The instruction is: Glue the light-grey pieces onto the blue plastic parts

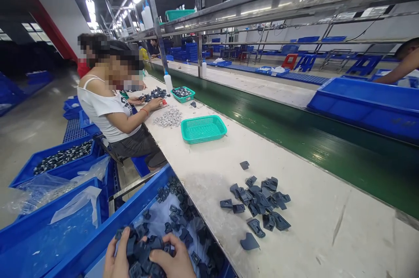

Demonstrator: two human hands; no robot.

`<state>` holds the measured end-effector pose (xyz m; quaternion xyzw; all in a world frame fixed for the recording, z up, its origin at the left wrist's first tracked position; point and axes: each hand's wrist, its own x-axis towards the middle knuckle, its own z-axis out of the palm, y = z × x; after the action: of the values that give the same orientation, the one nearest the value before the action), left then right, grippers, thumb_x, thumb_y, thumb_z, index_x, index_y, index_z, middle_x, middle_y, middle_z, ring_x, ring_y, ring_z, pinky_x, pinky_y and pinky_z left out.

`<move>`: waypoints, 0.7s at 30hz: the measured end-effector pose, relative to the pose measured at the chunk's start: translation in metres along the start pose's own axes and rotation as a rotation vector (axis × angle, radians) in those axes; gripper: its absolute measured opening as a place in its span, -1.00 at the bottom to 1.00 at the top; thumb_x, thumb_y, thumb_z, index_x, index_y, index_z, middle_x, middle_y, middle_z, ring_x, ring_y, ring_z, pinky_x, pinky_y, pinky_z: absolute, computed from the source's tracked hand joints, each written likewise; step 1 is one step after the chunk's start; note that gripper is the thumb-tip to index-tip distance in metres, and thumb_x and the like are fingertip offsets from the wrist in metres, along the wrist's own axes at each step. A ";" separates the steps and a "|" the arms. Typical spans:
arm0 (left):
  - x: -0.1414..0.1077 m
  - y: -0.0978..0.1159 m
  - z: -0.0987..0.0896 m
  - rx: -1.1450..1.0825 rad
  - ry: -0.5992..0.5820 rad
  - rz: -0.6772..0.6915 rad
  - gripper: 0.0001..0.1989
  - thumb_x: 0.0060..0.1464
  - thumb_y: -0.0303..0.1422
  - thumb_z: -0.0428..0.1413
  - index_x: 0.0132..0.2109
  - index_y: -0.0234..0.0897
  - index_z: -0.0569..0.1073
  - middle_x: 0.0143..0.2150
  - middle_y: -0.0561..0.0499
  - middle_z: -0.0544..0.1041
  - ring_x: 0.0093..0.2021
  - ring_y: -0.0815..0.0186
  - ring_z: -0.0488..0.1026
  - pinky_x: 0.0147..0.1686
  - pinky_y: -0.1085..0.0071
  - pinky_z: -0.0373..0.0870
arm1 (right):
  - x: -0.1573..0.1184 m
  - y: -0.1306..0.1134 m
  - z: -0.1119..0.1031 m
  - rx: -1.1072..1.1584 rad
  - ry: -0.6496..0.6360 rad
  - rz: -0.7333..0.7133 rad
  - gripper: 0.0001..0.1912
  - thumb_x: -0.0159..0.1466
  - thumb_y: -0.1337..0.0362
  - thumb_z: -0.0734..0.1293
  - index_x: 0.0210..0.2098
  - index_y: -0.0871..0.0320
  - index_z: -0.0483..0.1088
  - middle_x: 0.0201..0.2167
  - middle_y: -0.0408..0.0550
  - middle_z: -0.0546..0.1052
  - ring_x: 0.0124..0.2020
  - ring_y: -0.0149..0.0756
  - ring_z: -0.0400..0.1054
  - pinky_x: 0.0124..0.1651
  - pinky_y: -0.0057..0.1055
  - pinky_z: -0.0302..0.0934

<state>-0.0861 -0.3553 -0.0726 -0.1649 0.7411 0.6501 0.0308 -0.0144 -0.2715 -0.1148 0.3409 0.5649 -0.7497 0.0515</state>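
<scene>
Cupped between my two hands is a heap of small dark grey plastic parts (140,252). My left hand (117,256) curls round the heap from the left, and my right hand (172,258) grips it from the right, thumb over the top. Both are above a blue bin (137,197) where more dark parts lie on a pale liner. On the white table (301,225) to the right, a loose pile of the same kind of parts (258,199) is spread out, some showing hollow undersides.
A green basket (203,129) stands on the table, with small pale pieces (167,117) beyond it. A co-worker in a white top (114,108) sits at the table's left edge. A green conveyor belt (262,121) runs along the right. More blue bins (62,156) stand at left.
</scene>
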 end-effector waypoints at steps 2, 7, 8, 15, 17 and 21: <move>-0.006 0.028 0.023 -0.201 0.023 -0.148 -0.41 -0.05 -0.19 0.36 0.12 -0.14 0.40 -0.34 0.01 0.55 -0.38 0.10 0.61 -0.38 0.25 0.58 | -0.004 -0.022 -0.006 0.124 0.053 -0.020 -0.62 0.14 0.19 0.38 -0.06 0.12 0.32 -0.50 -0.19 0.55 -0.54 -0.19 0.53 -0.71 -0.48 0.21; -0.041 0.068 0.111 -0.382 -0.210 0.031 -0.45 0.01 -0.09 0.30 0.09 -0.18 0.38 -0.30 0.09 0.52 -0.50 0.34 0.54 -0.47 0.42 0.51 | -0.023 -0.077 -0.063 0.315 0.318 -0.181 -0.48 0.10 -0.03 0.43 -0.06 0.13 0.35 -0.39 -0.12 0.55 -0.58 -0.36 0.37 -0.73 -0.57 0.04; -0.049 0.071 0.132 -0.395 -0.268 0.071 -0.48 0.06 -0.08 0.27 0.09 -0.20 0.37 -0.29 0.09 0.51 -0.51 0.36 0.53 -0.48 0.44 0.50 | -0.026 -0.087 -0.079 0.334 0.392 -0.214 -0.48 0.10 -0.05 0.42 -0.07 0.12 0.36 -0.38 -0.13 0.54 -0.59 -0.39 0.33 -0.72 -0.57 0.03; -0.094 0.046 0.252 -0.245 -0.627 0.381 -0.69 0.31 -0.25 0.17 0.10 -0.31 0.46 0.02 -0.11 0.55 -0.12 0.22 0.57 -0.16 0.20 0.59 | -0.028 -0.122 -0.169 0.323 0.887 -0.364 -0.46 0.11 -0.03 0.37 -0.01 0.15 0.39 -0.25 -0.06 0.49 -0.47 -0.37 0.30 -0.63 -0.55 0.13; -0.097 0.034 0.264 -0.158 -0.717 0.481 -0.69 0.30 -0.25 0.17 0.11 -0.30 0.47 0.08 -0.12 0.54 -0.02 0.16 0.55 -0.04 0.11 0.56 | -0.027 -0.121 -0.180 0.286 0.959 -0.382 -0.45 0.13 0.02 0.35 0.04 0.16 0.39 -0.17 -0.01 0.51 -0.41 -0.32 0.35 -0.59 -0.52 0.19; -0.087 0.020 0.264 -0.022 -0.903 0.707 -0.69 0.31 -0.25 0.16 0.12 -0.28 0.47 0.13 -0.14 0.52 0.04 0.13 0.53 0.03 0.06 0.53 | -0.030 -0.115 -0.188 0.182 1.035 -0.426 -0.45 0.17 0.10 0.30 0.13 0.10 0.40 0.05 0.06 0.49 -0.06 -0.14 0.45 -0.22 -0.36 0.41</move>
<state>-0.0538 -0.0782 -0.0708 0.3865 0.6577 0.6347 0.1233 0.0400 -0.0734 -0.0286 0.5456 0.5059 -0.5242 -0.4143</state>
